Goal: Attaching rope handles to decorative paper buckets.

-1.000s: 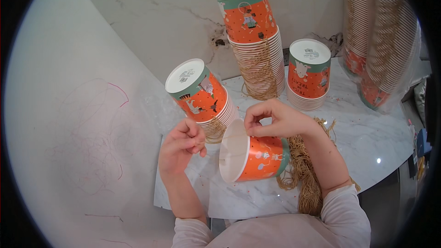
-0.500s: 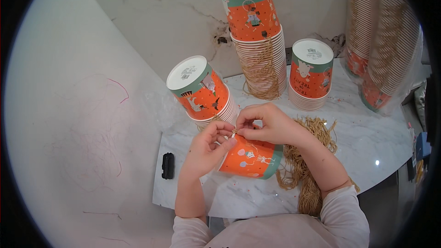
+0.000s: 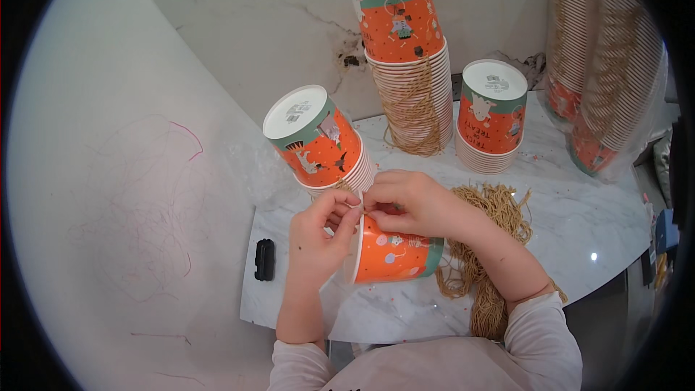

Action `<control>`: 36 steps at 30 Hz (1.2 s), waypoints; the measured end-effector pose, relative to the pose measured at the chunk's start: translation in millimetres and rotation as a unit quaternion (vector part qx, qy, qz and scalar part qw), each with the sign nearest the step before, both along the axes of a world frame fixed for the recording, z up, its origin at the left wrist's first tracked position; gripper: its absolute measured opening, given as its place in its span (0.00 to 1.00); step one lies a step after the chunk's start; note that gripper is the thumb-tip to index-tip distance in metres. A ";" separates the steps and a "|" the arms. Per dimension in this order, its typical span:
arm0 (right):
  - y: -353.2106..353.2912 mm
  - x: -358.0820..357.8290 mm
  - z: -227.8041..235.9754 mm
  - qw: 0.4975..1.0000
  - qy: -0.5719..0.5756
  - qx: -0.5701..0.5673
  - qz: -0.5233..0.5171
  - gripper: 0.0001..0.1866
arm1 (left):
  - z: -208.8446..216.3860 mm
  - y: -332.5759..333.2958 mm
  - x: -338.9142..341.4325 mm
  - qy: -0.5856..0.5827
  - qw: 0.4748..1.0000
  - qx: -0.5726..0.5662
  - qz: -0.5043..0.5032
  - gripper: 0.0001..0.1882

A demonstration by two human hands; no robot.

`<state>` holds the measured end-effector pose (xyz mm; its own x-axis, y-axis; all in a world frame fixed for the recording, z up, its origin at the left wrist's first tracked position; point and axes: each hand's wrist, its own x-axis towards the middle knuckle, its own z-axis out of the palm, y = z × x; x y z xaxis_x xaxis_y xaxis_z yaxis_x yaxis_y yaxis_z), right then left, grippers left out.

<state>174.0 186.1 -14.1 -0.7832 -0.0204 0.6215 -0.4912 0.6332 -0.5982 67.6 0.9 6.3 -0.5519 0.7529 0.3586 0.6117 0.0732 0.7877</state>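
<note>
An orange paper bucket (image 3: 394, 257) with a green band and printed figures lies on its side in front of me, mouth to the left. At its upper rim, my left hand (image 3: 326, 228) pinches from the mouth side. My right hand (image 3: 413, 203) is closed at the same spot from the outer wall side, its fingertips meeting the left ones. Whatever cord lies between the fingertips is hidden now. A heap of tan twisted cords (image 3: 486, 304) lies under and beside my right forearm.
Upside-down bucket stacks stand behind: a short left one (image 3: 315, 137), a tall one (image 3: 405, 94) draped with cord, and a short right one (image 3: 491, 116). Plastic-wrapped stacks (image 3: 608, 72) lean at far right. A small black case (image 3: 265, 260) sits near the marble table's (image 3: 579, 232) left edge.
The bucket has turned so its printed figures sit higher and its rim stands more upright. Both hands have shifted slightly left, and the cord knot that showed between the fingertips is covered.
</note>
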 end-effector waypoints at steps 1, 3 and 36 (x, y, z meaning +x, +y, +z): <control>-0.1 -0.1 -0.2 1.000 -0.001 0.000 -0.001 0.07 | 1.1 0.9 3.8 -0.001 1.000 0.000 -0.001 0.07; 0.3 0.6 -0.2 1.000 -0.002 -0.001 -0.007 0.07 | 3.1 1.2 10.8 0.072 0.997 0.005 0.027 0.06; 41.4 25.0 26.4 0.973 -0.041 -0.163 0.156 0.81 | 21.9 -43.1 -76.7 -0.459 0.793 0.397 -0.045 0.09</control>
<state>199.0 227.5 12.3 -0.8181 -0.0776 0.5698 -0.5707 0.2307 -0.7880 -9.0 -42.3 28.2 -0.8114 0.5426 0.2173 -0.2728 -0.6803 0.6802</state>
